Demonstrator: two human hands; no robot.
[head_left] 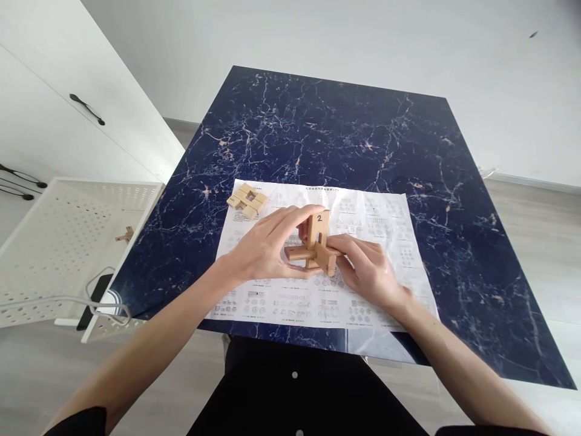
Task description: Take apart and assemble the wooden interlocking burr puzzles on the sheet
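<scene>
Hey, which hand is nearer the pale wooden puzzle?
Left. In view, the left hand is lower right of the pale wooden puzzle; the right hand is farther right.

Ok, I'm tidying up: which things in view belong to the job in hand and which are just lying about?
In the job: wooden assembly marked 2, in left hand and right hand; printed sheet beneath, apparently.
Lying about, seemingly: pale block frame; wooden piece on perforated shelf.
</scene>
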